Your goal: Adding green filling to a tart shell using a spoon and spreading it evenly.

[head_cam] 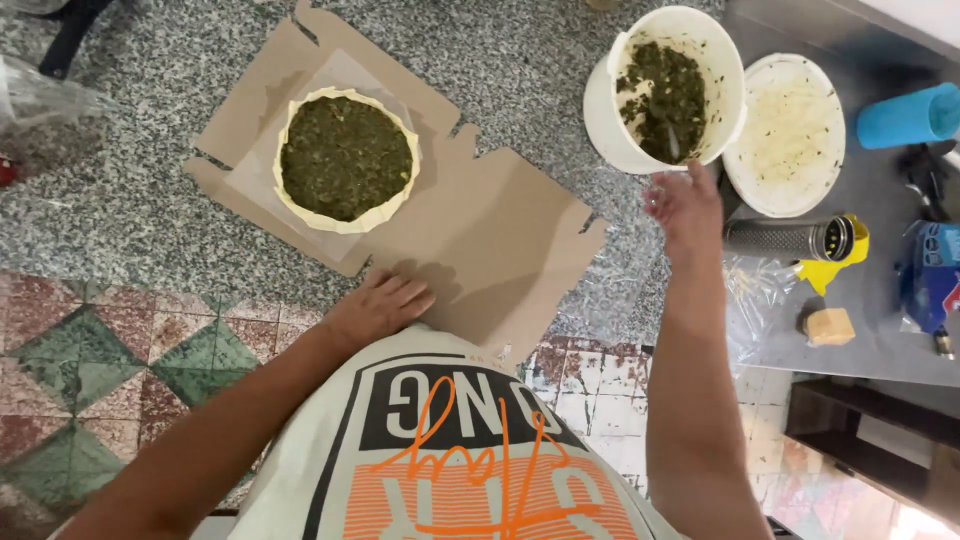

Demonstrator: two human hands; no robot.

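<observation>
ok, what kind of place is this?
Probably a home kitchen, or some small food-prep space: a dough-lined pie filled with chopped greens sits on flattened cardboard on a speckled stone counter, beside a white bucket of the same filling.

The counter [540, 60] is showing a speckled grey and white granite pattern. On it a flattened cardboard sheet [480, 240] is lying plain brown, and the round pastry case [346, 158] is showing a pale yellow rim around a dark green filling. Near the counter's far edge, the bucket [612, 120] is gleaming white with dark green mix inside; its lid [785, 135] is white, smeared pale yellow. The cup [908, 117] is glowing bright blue. The grater [790, 240] is looking silver with a yellow end. The floor tiles [90, 370] are showing green and reddish triangles.
</observation>
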